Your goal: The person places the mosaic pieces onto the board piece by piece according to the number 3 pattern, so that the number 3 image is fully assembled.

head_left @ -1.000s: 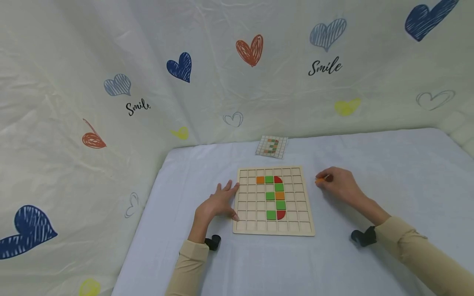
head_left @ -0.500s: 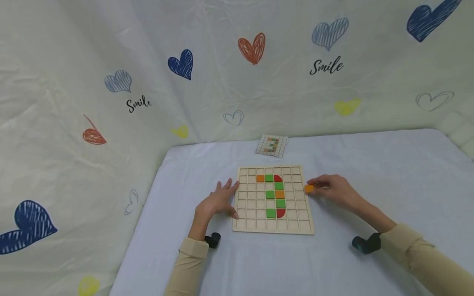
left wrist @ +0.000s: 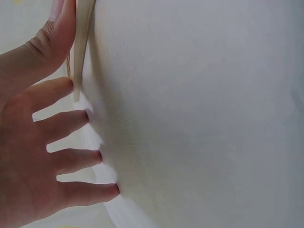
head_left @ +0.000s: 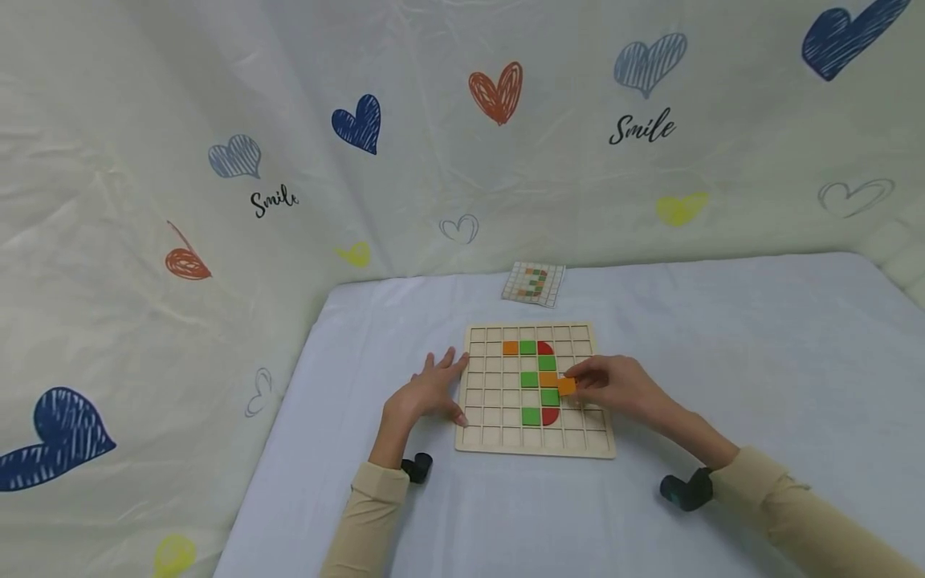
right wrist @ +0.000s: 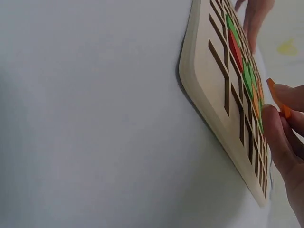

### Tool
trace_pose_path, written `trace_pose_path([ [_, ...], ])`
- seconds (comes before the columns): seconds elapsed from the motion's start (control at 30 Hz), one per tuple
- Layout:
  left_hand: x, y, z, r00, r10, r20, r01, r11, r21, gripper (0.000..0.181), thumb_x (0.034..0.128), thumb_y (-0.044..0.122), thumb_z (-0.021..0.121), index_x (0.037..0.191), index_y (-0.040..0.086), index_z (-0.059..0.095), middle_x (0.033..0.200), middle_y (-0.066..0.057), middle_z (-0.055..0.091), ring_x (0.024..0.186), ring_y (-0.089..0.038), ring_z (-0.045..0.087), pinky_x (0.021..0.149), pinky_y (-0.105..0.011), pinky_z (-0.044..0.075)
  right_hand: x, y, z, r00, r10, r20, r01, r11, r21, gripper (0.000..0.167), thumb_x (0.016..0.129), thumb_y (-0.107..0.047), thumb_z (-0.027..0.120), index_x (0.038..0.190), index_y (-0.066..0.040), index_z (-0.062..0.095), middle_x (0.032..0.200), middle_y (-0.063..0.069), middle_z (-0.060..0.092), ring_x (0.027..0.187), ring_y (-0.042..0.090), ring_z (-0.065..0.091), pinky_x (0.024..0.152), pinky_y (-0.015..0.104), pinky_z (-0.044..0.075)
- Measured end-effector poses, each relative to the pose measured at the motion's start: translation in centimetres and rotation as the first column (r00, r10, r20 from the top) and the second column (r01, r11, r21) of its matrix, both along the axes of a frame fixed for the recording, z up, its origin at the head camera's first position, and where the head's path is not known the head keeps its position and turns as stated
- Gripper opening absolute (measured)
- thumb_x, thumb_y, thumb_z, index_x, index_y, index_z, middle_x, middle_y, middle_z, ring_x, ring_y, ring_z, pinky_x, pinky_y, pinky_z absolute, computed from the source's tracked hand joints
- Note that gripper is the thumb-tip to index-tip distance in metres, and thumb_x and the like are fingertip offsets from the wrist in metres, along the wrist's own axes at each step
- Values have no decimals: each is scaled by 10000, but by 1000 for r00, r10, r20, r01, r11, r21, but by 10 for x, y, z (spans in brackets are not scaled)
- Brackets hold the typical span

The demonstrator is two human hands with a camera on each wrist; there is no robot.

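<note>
A wooden grid board (head_left: 491,440) lies on the table with green, orange and red tiles set in some of its squares. My right hand (head_left: 621,385) pinches an orange square tile (head_left: 567,387) over the board, just right of the column of tiles. In the right wrist view the orange tile (right wrist: 279,98) is tilted between thumb and fingers, above the grid. My left hand (head_left: 425,397) rests at the board's left edge with its fingers spread. The left wrist view shows the left hand's fingertips (left wrist: 111,189) on the white cloth and its thumb against the board's edge.
A small printed card (head_left: 533,284) with a coloured pattern on a grid lies behind the board. White cloth (head_left: 723,337) covers the table. Behind it hangs a pale sheet (head_left: 405,185) printed with hearts and words.
My right hand has moved left from beside the board to over it, carrying the orange tile. The left hand has stayed at the board's left edge.
</note>
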State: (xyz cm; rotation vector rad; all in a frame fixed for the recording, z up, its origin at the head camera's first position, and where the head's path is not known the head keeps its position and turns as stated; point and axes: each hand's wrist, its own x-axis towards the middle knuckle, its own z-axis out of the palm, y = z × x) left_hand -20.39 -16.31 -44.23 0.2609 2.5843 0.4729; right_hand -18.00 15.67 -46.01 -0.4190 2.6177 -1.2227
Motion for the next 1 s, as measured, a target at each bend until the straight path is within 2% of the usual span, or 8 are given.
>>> trace_pose_path([
  [0.13, 0, -1, -2, 1000, 3, 2, -3, 1000, 2, 1148, 721, 239, 940, 1648, 193, 264, 1731, -95, 128, 1587, -445, 24, 1215, -693, 187, 3, -15, -2, 998, 44, -35, -44, 999, -13, 319, 835, -151, 847, 1108, -8, 767, 926, 24, 725, 797, 138, 614, 700, 193, 529],
  [0.3, 1, -1, -3, 1000, 13, -3, -13, 1000, 4, 1157, 706, 248, 950, 1644, 194, 275, 1729, -87, 142, 1589, -438, 35, 1217, -685, 196, 6, -32, -4, 995, 73, -62, -73, 997, -1, 260, 826, -118, 849, 1066, -47, 777, 921, 0, 722, 785, 118, 595, 698, 199, 517],
  [0.53, 1, 2, -2, 1000, 26, -9, -26, 1000, -4, 1162, 691, 262, 957, 1641, 212, 289, 1729, -66, 152, 1594, -418, 45, 1222, -670, 207, 7, -53, -9, 978, 156, -141, -156, 988, 17, 236, 825, -172, 862, 1038, -97, 793, 910, -54, 741, 797, 111, 598, 711, 220, 506],
  [0.7, 1, 5, 0, 1000, 20, 2, -20, 1000, 6, 1150, 699, 260, 954, 1639, 216, 294, 1729, -64, 153, 1594, -417, 43, 1223, -671, 204, 8, -62, -12, 966, 210, -148, -210, 978, 18, 252, 821, -193, 870, 1030, -78, 789, 921, -35, 746, 787, 117, 572, 703, 219, 488],
  [1.0, 0, 8, 1, 1000, 12, -1, -12, 1000, 1, 1150, 700, 261, 953, 1640, 214, 292, 1730, -67, 146, 1594, -415, 41, 1221, -674, 205, 9, -73, -12, 967, 214, -141, -203, 975, 86, 225, 795, -140, 880, 995, -85, 795, 919, -31, 728, 798, 116, 574, 725, 251, 507],
])
